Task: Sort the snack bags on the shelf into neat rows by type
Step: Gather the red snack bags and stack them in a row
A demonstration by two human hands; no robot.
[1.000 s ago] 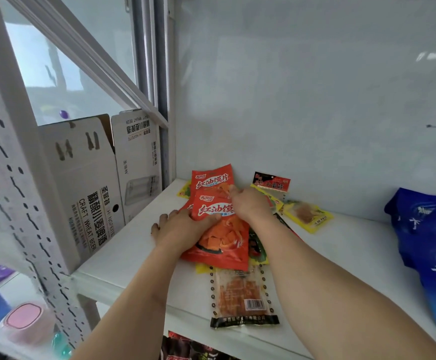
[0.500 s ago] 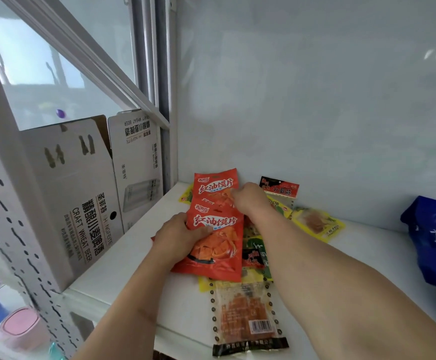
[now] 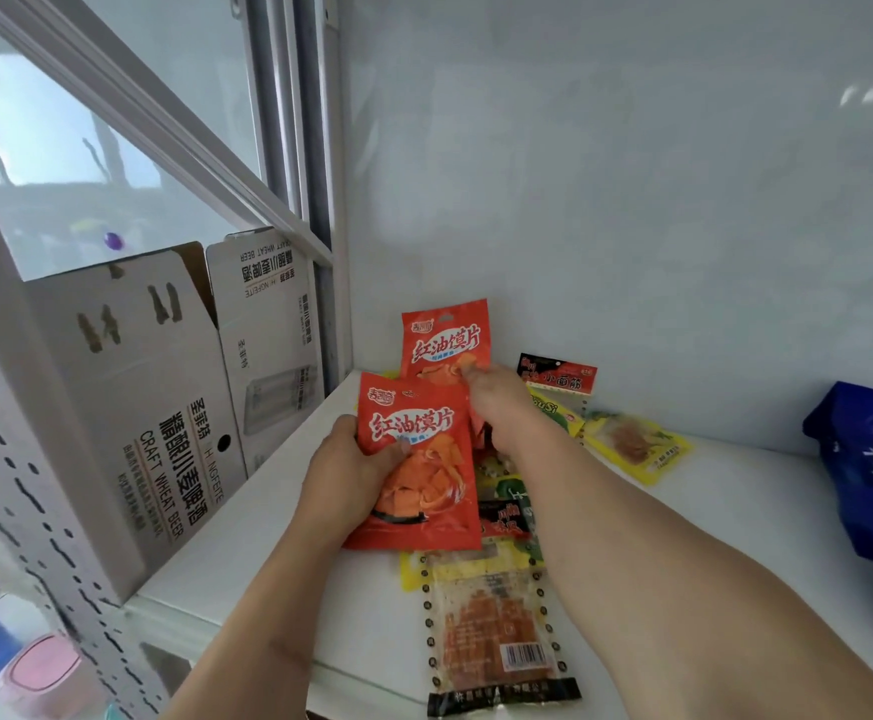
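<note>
L hand point(image 3: 354, 472) grips the near red bag point(image 3: 419, 459) by its left edge, thumb on the front, fingers curled behind. R hand point(image 3: 497, 402) is on the far red bag point(image 3: 446, 339), which stands up near the back-left corner of the shelf point(image 3: 247, 517). It looks like a pinch at that bag's lower right, but the fingertips are hidden behind my knuckles, so I can't tell for sure.

Risks as I see them:
- Near red bag overlaps a mixed pile point(image 3: 507, 506) of green/yellow/dark packs mid-shelf. If I drag it out flat, the pile likely gets dragged toward the front edge.
- Clear strip pack point(image 3: 494, 636) sits right at the front edge, its bottom end looks to hang over. A bump from my R forearm prob knocks it off.
- Far red bag is upright w/ no visible support but my hand. If I let go, it may flop onto the small red-black pack point(image 3: 556, 374) and yellow pack point(image 3: 632, 446) along the back edge.
- Bags are slick foil, so an edge-only grip could slip.

Blue bag point(image 3: 871, 459) at the right edge is well apart, no issue.
</note>
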